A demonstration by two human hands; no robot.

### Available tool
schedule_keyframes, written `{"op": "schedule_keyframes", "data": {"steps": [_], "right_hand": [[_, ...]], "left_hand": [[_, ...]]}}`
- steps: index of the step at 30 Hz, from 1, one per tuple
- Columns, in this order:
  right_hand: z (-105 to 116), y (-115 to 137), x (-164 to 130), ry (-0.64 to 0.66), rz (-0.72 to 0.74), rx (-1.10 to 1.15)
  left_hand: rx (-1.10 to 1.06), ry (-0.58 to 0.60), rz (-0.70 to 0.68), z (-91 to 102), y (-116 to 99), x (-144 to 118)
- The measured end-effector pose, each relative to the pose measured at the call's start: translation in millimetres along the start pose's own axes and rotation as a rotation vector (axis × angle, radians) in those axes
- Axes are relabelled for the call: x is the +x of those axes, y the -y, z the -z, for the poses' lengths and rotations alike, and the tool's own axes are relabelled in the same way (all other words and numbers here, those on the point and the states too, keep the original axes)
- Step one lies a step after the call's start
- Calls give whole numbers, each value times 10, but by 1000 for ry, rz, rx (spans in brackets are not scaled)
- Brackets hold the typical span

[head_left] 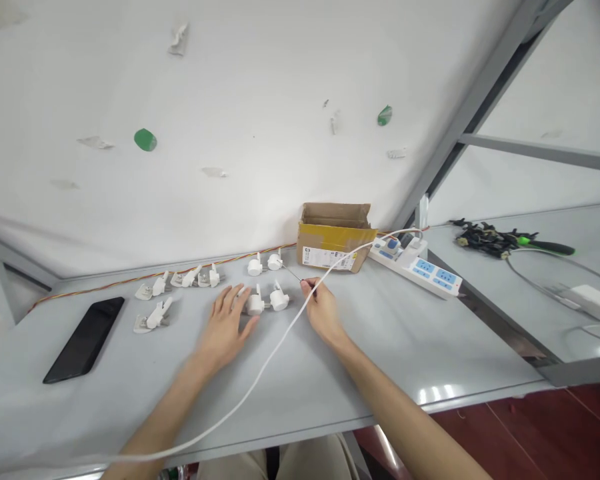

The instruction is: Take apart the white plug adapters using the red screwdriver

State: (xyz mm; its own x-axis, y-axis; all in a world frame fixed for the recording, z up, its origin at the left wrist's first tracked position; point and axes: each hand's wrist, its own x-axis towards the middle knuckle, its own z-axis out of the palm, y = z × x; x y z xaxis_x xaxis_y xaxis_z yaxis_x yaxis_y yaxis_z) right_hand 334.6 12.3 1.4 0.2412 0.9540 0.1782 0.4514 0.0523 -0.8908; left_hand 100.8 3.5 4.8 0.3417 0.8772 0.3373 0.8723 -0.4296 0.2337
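White cable [260, 373] runs nearest, across grey worktop [380, 347] toward white power strip [416, 267]. Hands apart: left hand [226, 325] flat, fingers spread, touching white plastic plug part [255, 303]; right hand [322, 308] pinching thin metal rod [293, 273], tip near plug by wall. Step looks like probing or assembling plugs; steady aim needed. Cable crosses between hands, could snag. Brown cardboard box [334, 237] behind, black phone [85, 339] left.

Grey table [130, 393] bears plugs [267, 300], phone [85, 339], box [334, 237], apparently power strip [417, 268].
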Motion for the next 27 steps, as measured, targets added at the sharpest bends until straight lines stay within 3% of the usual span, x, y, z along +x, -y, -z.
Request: {"op": "schedule_keyframes", "data": {"steps": [3,7,16,21,27], "right_hand": [[-27,-3,-15,20,33,3],[-42,-1,-29,26,55,-14],[-23,60,-63,35,92,0],[-15,80,-95,34,76,3],[-3,133,-133,47,57,-10]], "left_hand": [[37,61,-103,-37,-41,-22],[66,104,-104,-94,-109,71],[13,59,-135,-197,-272,163],[-19,-68,-61,-157,-175,154],[52,-299,190,-43,242,216]]}}
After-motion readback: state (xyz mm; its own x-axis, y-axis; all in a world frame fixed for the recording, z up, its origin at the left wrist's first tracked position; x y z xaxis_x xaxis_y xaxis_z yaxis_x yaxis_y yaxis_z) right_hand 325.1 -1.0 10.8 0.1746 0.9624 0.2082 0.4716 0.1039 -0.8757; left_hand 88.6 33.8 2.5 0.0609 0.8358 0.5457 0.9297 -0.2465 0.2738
